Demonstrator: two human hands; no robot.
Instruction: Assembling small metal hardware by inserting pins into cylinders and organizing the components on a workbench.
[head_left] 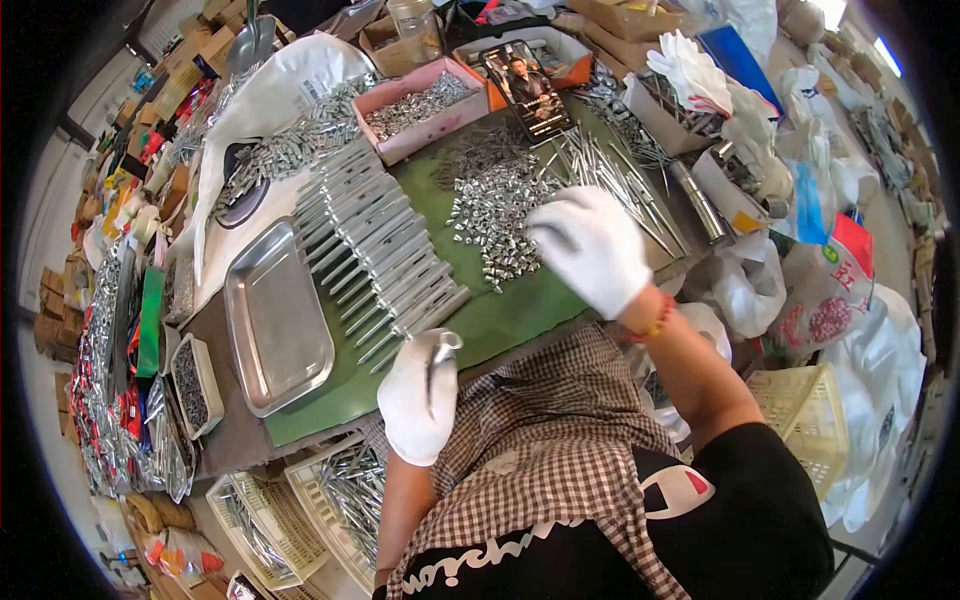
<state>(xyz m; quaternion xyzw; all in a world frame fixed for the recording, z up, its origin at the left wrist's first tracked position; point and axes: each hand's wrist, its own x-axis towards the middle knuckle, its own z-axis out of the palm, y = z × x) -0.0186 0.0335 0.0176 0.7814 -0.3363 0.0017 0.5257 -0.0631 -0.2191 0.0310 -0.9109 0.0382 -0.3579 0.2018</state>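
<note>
My left hand (418, 405), in a white glove, is closed round a metal tube (449, 343) at the near edge of the green work mat. Only the tube's round open end shows above the fingers. My right hand (590, 245), gloved in white too, hovers at the right side of a pile of small shiny metal sleeves (495, 215). Its fingers are curled together, and whatever they may hold is hidden. A long row of metal tubes with thin rods (385, 240) lies side by side left of the pile. Thin metal rods (625, 190) lie loose beyond my right hand.
An empty steel tray (280, 320) sits at the left. Behind are a pink box of small metal parts (420, 105), a phone (525, 90) leaning upright, and a white sack (300, 75) with metal parts. Plastic crates (270, 530) stand below the table.
</note>
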